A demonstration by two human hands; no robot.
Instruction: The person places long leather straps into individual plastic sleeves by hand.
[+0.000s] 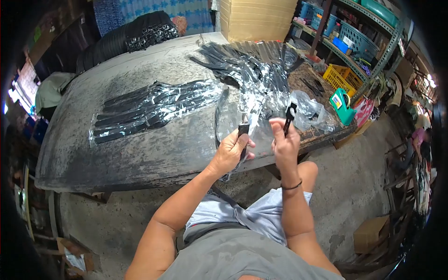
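My left hand (229,151) is closed around a short black strip (243,129) with a shiny, pale end, held upright over the table's near edge. To its right, my right hand (285,145) is closed on a narrow black strap (290,114) that sticks up above the fingers. Just beyond both hands lies a spread pile of black strips (252,70) in clear, glossy plastic. Farther left, a flat bundle of wrapped black strips (158,107) rests on the table. Clear plastic bags (308,112) lie right of my right hand.
The worn table (121,163) spans the space before my knees. A green tape dispenser (343,106) stands at its right edge. Black rolled material (140,35) lies at the back left. A large carton (261,18), a yellow crate (343,77) and a metal shelf (350,60) stand behind.
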